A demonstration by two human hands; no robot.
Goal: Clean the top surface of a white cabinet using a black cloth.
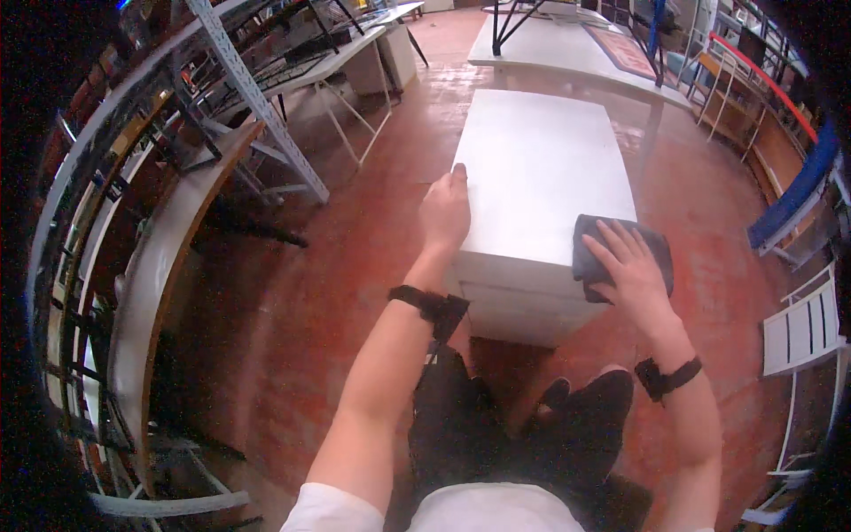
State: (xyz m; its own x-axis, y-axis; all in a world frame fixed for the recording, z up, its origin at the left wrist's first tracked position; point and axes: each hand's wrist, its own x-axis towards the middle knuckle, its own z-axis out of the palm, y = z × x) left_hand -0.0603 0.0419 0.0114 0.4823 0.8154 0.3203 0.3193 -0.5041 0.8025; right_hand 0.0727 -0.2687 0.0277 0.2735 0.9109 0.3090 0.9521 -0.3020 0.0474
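A white box-shaped cabinet (541, 168) stands on the floor before me, its pale front face partly in shadow. My left hand (446, 211) is at its left edge, thumb pointing up along the rim and the other fingers curled out of sight around the side. Over the near right corner of the top lies a folded dark cloth (589, 257), part of it hanging past the edge. My right hand (631, 270) holds the cloth against that corner, fingers spread across it and the thumb lower down. Both wrists carry black bands.
On the left runs metal shelving with a slotted upright (266, 106) and a long curved-looking board (164, 266). A large white tabletop (567, 53) lies beyond the cabinet. To the right are a white slatted rack (802, 332) and a blue beam (798, 199). The floor is reddish.
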